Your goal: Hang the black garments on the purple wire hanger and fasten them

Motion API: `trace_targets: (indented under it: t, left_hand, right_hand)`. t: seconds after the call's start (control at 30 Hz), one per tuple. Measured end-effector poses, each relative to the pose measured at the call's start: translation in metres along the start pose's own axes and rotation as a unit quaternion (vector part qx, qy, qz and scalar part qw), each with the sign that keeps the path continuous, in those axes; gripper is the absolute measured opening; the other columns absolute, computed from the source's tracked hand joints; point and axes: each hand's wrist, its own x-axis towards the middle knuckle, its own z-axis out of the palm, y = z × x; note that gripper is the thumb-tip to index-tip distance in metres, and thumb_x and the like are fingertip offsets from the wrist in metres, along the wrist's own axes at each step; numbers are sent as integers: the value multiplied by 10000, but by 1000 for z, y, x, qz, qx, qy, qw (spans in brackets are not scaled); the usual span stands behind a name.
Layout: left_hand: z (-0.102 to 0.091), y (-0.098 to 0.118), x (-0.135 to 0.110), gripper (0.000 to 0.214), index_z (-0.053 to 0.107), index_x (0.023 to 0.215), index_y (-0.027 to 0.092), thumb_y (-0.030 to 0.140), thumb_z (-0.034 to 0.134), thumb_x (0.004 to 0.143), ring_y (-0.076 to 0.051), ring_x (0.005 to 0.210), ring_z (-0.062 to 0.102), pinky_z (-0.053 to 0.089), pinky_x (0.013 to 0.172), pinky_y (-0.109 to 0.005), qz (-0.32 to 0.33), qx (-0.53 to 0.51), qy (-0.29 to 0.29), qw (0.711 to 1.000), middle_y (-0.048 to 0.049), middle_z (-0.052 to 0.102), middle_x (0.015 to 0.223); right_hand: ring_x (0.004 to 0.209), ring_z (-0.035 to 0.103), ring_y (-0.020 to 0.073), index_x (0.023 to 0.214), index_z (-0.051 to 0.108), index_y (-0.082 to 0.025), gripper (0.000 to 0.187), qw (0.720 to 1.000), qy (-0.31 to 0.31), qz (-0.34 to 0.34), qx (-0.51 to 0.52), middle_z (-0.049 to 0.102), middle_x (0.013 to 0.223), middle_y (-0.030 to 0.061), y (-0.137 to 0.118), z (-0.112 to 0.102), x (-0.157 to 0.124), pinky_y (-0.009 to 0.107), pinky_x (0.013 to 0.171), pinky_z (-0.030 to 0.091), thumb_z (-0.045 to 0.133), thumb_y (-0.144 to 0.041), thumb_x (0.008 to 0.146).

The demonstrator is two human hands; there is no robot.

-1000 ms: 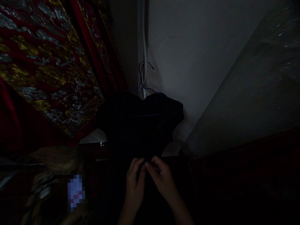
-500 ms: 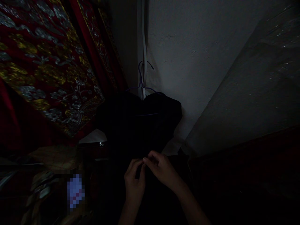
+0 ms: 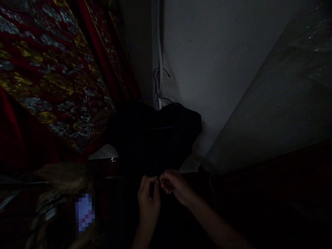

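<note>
Dim room, with little light at lower centre, where the left hand (image 3: 149, 202) and right hand (image 3: 174, 185) pinched narrowly together on the black garment (image 3: 155, 138). A hard downward tug might have slipped it off the thin purple hanger (image 3: 158, 90) on the white wall (image 3: 220, 52) above

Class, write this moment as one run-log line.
left hand: pinching dark garment | right hand: pinching beside it | dark garment: hung on purple hanger | light: dim
</note>
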Motion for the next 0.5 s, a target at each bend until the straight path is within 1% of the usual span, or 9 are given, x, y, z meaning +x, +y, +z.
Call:
trace_targets:
  t: [0.07, 0.1, 0.17, 0.2, 0.23, 0.27, 0.33, 0.43, 0.5]
  left_hand:
    - [-1, -1, 1, 145, 671, 902, 207, 197, 543, 970, -162, 798, 627, 506, 721, -268, -1, -1, 1, 1000, -17, 626, 841]
    - [-2, -1, 1, 148, 670, 902, 207, 200, 540, 972, -162, 796, 626, 506, 720, -268, -3, -1, 1, 1000, -17, 624, 842]
    - [-3, -1, 2, 144, 671, 913, 206, 203, 538, 968, -166, 804, 631, 512, 722, -271, -6, 1, 2, 1000, -20, 623, 850]
    - [-3, 0, 2, 141, 672, 920, 205, 203, 538, 965, -170, 810, 635, 515, 724, -273, -7, 2, 1, 1000, -23, 625, 855]
    - [-4, 1, 3, 139, 673, 924, 205, 203, 539, 962, -174, 816, 639, 518, 726, -277, -8, 4, 0, 1000, -25, 629, 859]
    - [-4, 1, 3, 138, 674, 925, 204, 206, 541, 960, -178, 820, 642, 521, 728, -280, -8, 6, -1, 1000, -28, 634, 859]
    - [-4, 3, 4, 136, 672, 912, 203, 217, 545, 959, -185, 820, 645, 522, 729, -287, -7, 11, -4, 1000, -32, 643, 853]
    - [-4, 3, 6, 142, 666, 887, 200, 250, 555, 961, -190, 804, 645, 524, 722, -296, -6, 19, -6, 1000, -37, 649, 838]
    - [-2, 2, 7, 153, 660, 874, 199, 272, 559, 963, -190, 786, 646, 525, 712, -296, -11, 21, -11, 1000, -37, 645, 827]
  right_hand:
    - [384, 459, 85, 655, 593, -177, 265, 1000, -12, 1, -23, 574, 529, -16, 1, 3, 0, 211, 394, 290, 577, -441, 668]
    - [391, 464, 93, 679, 580, -188, 262, 999, -15, -11, -46, 575, 538, -19, 1, 4, -1, 216, 396, 298, 566, -450, 690]
    - [433, 482, 106, 712, 552, -210, 217, 988, 0, -80, -129, 568, 555, -30, 2, 3, -1, 224, 428, 329, 553, -425, 732]
    - [462, 490, 109, 717, 543, -217, 169, 973, 13, -132, -188, 559, 561, -35, 2, 1, -1, 227, 458, 344, 548, -382, 751]
    - [496, 500, 111, 715, 539, -221, 115, 949, 25, -191, -250, 553, 570, -37, 2, -2, 0, 230, 495, 360, 542, -325, 763]
    - [529, 510, 113, 707, 539, -222, 74, 917, 30, -250, -309, 552, 582, -36, 1, -6, 1, 235, 533, 372, 535, -267, 767]
    - [586, 535, 129, 702, 550, -227, 78, 851, 13, -343, -397, 575, 619, -21, -5, -16, 6, 253, 595, 396, 526, -201, 772]
    - [628, 551, 157, 713, 573, -240, 120, 777, -41, -424, -463, 606, 658, 5, -28, -29, 20, 280, 635, 423, 526, -201, 815]
    - [624, 537, 163, 720, 585, -245, 152, 734, -71, -465, -489, 596, 656, 11, -57, -36, 32, 285, 634, 425, 519, -211, 852]
